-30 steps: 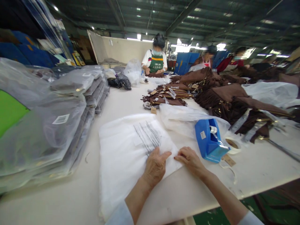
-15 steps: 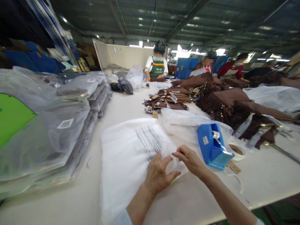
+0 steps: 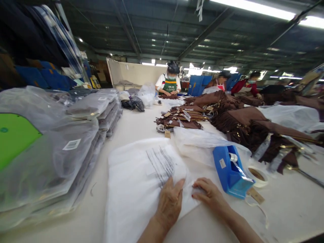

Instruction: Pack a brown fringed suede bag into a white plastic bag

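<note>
A stack of thin white plastic bags (image 3: 136,182) with dark printed lines lies on the pale table in front of me. My left hand (image 3: 170,204) rests flat on the stack's near right part, fingers stretched out. My right hand (image 3: 210,195) lies just to its right, fingertips pinching the bag's right edge. A blue tape dispenser (image 3: 230,170) stands right beside my right hand.
Tall piles of bagged goods (image 3: 50,155) fill the left side. Brown fringed bags (image 3: 250,125) and loose plastic (image 3: 199,143) crowd the right. A tape roll (image 3: 258,176) lies by the dispenser. Three other people (image 3: 170,84) work at the far end.
The view tilted upward, so the hands sit lower in frame. My left hand flattened onto the bags, and my right hand dropped from a raised pinch to the bag's edge.
</note>
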### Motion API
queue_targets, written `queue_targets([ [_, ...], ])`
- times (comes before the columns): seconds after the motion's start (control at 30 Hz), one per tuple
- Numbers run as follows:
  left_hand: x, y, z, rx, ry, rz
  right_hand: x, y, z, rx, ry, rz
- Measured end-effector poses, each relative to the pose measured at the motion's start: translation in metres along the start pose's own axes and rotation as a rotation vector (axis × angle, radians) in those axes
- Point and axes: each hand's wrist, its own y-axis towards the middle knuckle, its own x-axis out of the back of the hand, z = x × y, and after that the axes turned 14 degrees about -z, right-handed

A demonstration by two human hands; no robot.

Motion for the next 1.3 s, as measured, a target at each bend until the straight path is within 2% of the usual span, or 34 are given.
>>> queue_targets([
  [0.17,0.001,0.001,0.003,-0.085,0.002,0.03,-0.008,0.007,0.002,-0.027,-0.045,0.016],
  [0.5,0.002,0.001,0.001,-0.017,-0.054,0.041,0.002,0.022,0.025,-0.049,-0.037,0.026],
  [0.73,0.005,0.003,0.0,0.017,-0.056,0.057,0.0,0.026,0.038,-0.213,0.042,0.029],
  [1.03,0.011,0.006,-0.009,-0.001,-0.053,0.053,-0.002,0.031,0.052,-0.417,0.338,0.027],
  [1.17,0.008,0.004,-0.007,-0.023,0.015,0.035,-0.004,0.031,0.056,-0.408,0.397,-0.007],
  [1.3,0.003,0.001,-0.001,-0.036,0.026,0.014,0.005,0.024,0.041,-0.309,0.326,-0.025],
])
